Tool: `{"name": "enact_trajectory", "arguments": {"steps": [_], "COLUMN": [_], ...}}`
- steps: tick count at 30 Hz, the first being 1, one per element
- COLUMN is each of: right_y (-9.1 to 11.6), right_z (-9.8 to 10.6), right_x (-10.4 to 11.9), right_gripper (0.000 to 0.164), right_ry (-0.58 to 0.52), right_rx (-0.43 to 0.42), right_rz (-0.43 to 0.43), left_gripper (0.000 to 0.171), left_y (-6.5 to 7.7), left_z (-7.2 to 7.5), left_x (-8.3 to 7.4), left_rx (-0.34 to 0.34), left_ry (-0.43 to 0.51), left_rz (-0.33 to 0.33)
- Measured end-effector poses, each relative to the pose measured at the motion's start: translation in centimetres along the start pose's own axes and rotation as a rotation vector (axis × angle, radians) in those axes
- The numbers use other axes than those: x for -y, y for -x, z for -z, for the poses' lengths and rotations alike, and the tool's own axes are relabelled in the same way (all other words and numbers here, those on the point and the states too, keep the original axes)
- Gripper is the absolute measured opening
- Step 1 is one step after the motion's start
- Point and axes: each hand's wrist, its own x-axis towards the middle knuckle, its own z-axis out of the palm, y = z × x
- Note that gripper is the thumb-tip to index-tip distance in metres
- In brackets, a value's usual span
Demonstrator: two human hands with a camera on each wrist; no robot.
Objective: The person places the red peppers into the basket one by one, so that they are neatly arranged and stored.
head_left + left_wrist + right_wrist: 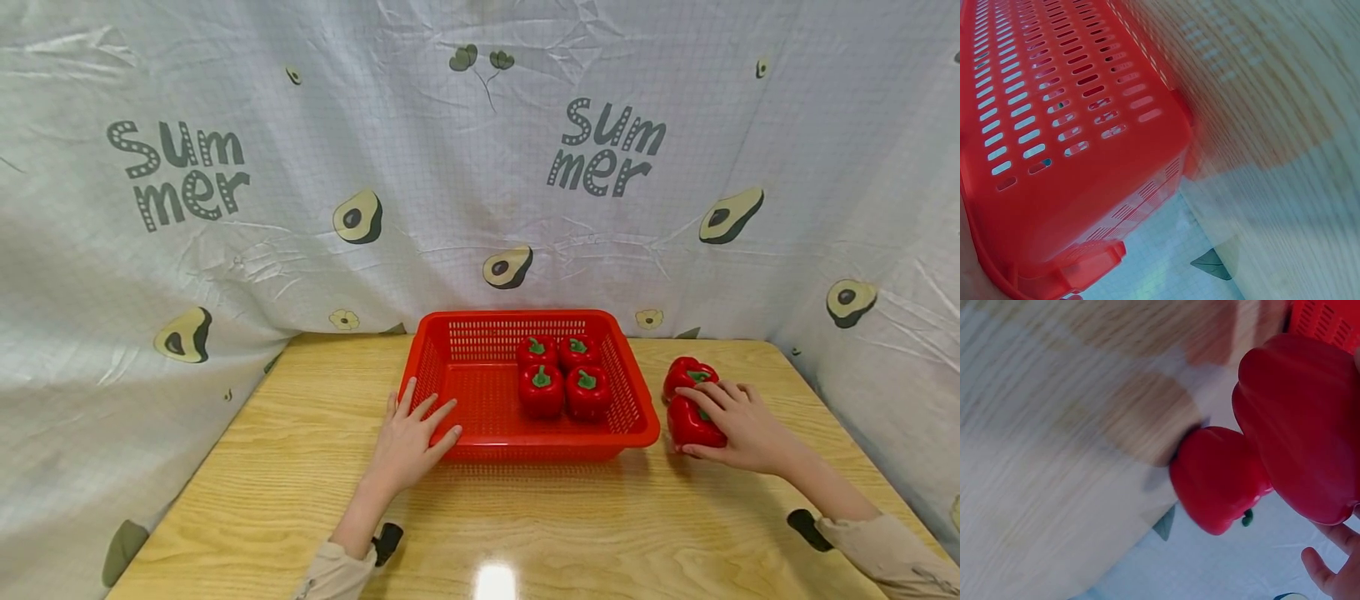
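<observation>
Clock read from the basket's centre, twelve toward the cloth.

Legible writing: grey dotted lettering "summer" (178, 175), broken "sum/mer", at ten o'clock; same word (607, 148) near one; both on a pale, wrinkled cloth (435, 167) printed with halved avocados (507, 267) and flowers.

At centre: rectangular red plastic basket (525, 439), slotted walls, on a light wood-grain table (300, 450).

Inside, toward three: four glossy red bell peppers (541, 398), two by two, green stems up.

Outside, at three: one red bell pepper (688, 425) gripped between thumb and fingers of right hand (750, 429), partly covered by them; second loose pepper (681, 375) just beyond, at twelve from it. In the way: basket's right wall, between gripped pepper and interior.

At eight: left hand (408, 442), fingers spread, resting on basket rim.
</observation>
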Motion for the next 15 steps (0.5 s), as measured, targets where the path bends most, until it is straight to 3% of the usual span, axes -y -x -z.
{"name": "enact_trajectory", "arguments": {"steps": [15], "right_y": [-3.0], "right_z": [2.0], "right_x": [0.5], "right_gripper": [0.074], "right_ry": [-0.019], "right_rx": [-0.052], "right_rz": [0.023], "left_gripper": [0.048], "left_y": [0.0], "left_z": [0.1], "left_x": [0.0], "left_rx": [0.006], "left_ry": [-0.008], "left_rz": [0.003]}}
